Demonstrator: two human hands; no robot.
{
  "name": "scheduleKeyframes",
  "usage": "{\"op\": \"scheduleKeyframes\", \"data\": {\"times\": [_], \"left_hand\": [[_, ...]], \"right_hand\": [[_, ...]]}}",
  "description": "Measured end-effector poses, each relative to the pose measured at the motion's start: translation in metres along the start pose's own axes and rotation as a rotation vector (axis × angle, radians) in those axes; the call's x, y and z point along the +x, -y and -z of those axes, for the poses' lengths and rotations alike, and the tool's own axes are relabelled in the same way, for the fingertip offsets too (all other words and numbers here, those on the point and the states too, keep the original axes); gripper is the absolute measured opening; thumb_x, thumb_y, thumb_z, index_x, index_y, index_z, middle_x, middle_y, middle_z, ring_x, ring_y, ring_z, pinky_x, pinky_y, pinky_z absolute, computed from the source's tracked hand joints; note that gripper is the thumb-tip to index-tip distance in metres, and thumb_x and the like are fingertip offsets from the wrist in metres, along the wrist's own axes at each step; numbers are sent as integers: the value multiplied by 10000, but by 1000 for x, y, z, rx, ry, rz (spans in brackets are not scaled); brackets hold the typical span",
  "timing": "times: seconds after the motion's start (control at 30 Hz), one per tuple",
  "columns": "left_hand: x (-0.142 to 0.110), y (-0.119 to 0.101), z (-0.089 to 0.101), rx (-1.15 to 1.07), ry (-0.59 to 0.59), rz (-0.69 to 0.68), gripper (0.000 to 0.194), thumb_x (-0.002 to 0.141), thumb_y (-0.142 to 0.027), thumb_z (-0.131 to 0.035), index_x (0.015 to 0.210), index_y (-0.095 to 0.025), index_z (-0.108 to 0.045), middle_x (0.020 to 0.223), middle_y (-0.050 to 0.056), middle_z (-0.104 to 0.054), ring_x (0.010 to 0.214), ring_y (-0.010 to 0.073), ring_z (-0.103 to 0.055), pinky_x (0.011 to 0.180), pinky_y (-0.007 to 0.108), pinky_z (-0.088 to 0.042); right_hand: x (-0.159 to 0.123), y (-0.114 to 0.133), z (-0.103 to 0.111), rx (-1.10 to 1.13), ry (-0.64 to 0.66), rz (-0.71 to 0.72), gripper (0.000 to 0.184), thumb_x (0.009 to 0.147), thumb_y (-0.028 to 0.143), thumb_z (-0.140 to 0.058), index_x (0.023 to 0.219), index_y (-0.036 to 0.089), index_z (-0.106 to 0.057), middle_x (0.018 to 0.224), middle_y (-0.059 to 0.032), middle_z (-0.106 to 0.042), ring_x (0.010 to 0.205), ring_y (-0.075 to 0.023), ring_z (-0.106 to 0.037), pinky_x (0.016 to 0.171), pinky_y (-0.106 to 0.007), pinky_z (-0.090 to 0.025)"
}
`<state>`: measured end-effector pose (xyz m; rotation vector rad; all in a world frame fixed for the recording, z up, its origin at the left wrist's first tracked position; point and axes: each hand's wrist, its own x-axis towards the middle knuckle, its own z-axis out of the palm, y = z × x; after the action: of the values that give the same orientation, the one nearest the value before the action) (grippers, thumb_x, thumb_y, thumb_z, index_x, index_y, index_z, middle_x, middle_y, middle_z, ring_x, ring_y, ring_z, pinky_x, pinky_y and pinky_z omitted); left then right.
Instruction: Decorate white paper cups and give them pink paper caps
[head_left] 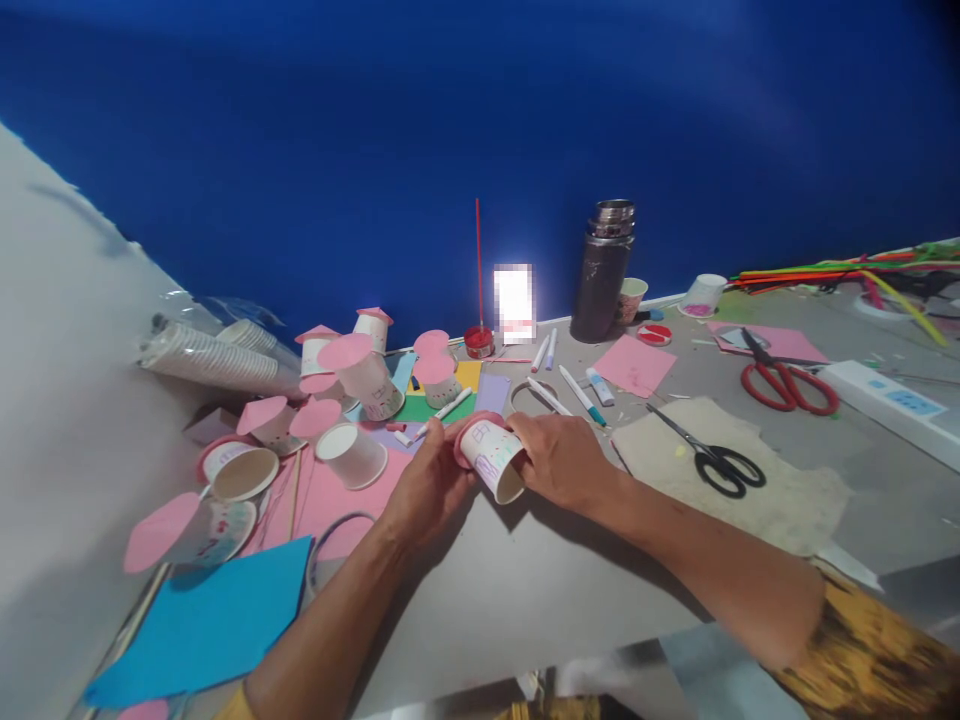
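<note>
Both my hands hold one white paper cup (495, 458) lying on its side, mouth toward me, with purple drawn windows and a pink paper roof on its base. My left hand (429, 488) pinches the pink roof end, fingers closed. My right hand (559, 458) wraps round the cup's right side. To the left lie several finished cup houses with pink roofs (360, 375) and plain paper cups (351, 455). A white marker (442, 410) rests just beyond my left hand.
Black scissors (712, 455) lie on a beige cloth to the right, red scissors (787, 385) farther right. A dark flask (604, 270), red paint pot (478, 342), pens (581, 392), pink paper (634, 365), blue sheet (202, 620), stacked cups (210, 355), power strip (892, 400) and pipe cleaners (847, 268) surround.
</note>
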<state>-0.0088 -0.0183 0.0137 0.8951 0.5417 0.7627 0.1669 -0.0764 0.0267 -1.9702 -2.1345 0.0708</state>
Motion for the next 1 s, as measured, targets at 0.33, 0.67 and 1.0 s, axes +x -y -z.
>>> {"op": "scheduleKeyframes", "data": {"times": [0.33, 0.67, 1.0], "left_hand": [[-2, 6, 0, 76, -42, 27, 675, 877, -723, -583, 1194, -149, -741, 1128, 126, -745, 1130, 299, -645, 933, 360, -516], [-3, 8, -7, 101, -1, -14, 640, 863, -697, -625, 1138, -131, -745, 1124, 139, -745, 1139, 331, -635, 957, 410, -489], [-2, 10, -2, 125, -66, -69, 454, 882, -541, -704, 1146, -173, -744, 1130, 95, -734, 1007, 236, -658, 870, 327, -507]], "right_hand": [[0, 1, 4, 9, 45, -24, 300, 926, 283, -563, 1192, 177, -653, 1013, -118, -787, 901, -287, -741, 666, -326, -417], [1, 2, 8, 25, 93, -47, 304, 931, 290, -554, 1196, 172, -644, 1021, -149, -785, 933, -293, -741, 744, -332, -460], [0, 1, 3, 40, 48, -29, 301, 935, 295, -555, 1196, 177, -650, 1018, -128, -791, 928, -295, -749, 699, -323, -439]]}}
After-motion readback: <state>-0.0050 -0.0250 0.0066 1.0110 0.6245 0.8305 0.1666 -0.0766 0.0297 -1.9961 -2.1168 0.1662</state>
